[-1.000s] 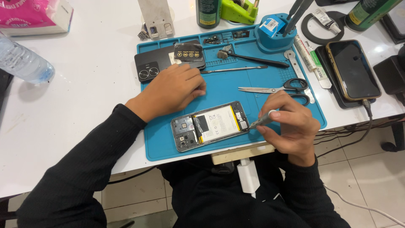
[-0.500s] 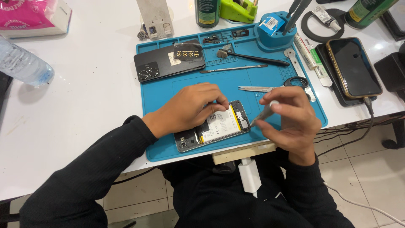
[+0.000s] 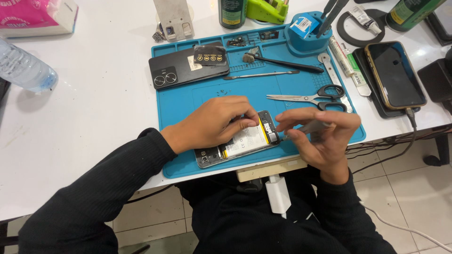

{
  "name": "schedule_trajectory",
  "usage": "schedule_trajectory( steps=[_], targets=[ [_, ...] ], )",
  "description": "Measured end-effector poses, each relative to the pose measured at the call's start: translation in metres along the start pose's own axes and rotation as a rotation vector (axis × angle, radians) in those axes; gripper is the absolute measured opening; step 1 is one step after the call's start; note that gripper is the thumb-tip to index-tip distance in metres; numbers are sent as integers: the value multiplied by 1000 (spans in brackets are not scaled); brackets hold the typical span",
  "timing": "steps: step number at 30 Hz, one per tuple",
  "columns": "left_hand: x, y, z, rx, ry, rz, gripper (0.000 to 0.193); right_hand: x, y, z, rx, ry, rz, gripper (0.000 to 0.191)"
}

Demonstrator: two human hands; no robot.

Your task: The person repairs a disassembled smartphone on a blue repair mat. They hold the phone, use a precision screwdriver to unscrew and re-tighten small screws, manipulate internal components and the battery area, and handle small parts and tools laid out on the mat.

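Pinning opened phone (image 3: 240, 143) at near edge of blue mat (image 3: 188, 113) on table (image 3: 94, 108): left hand (image 3: 212, 124) fingers flat on its top. Right hand (image 3: 320, 136) fingers pinch a thin tool (image 3: 308, 128), tip at phone's right end.

The left hand (image 3: 214, 124) covers the upper left part of the opened phone (image 3: 245, 143), so the parts beneath it cannot be seen. The thin tool (image 3: 308, 127) in the right hand (image 3: 320, 136) is motion-blurred, and its kind is unclear. The small parts (image 3: 249, 40) in the mat's top tray are too small to tell. The picture's edges cut off the water bottle (image 3: 21, 68), pink package (image 3: 35, 16) and green bottle (image 3: 409, 11).
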State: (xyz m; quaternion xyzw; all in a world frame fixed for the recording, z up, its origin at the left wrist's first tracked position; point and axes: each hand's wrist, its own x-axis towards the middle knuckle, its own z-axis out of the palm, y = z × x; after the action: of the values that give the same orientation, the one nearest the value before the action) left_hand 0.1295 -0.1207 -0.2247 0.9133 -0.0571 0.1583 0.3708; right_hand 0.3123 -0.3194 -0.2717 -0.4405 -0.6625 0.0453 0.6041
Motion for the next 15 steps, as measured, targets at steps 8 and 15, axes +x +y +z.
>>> schedule_trajectory(
  steps=[8, 15],
  targets=[
    [-1, -2, 1, -8, -10, 10, 14, 6, -7, -1, -106, 58, -84, 61],
    [-1, 0, 1, -29, 16, 22, 13, 8, -13, 0, -88, 84, -68, 67]
  ],
)
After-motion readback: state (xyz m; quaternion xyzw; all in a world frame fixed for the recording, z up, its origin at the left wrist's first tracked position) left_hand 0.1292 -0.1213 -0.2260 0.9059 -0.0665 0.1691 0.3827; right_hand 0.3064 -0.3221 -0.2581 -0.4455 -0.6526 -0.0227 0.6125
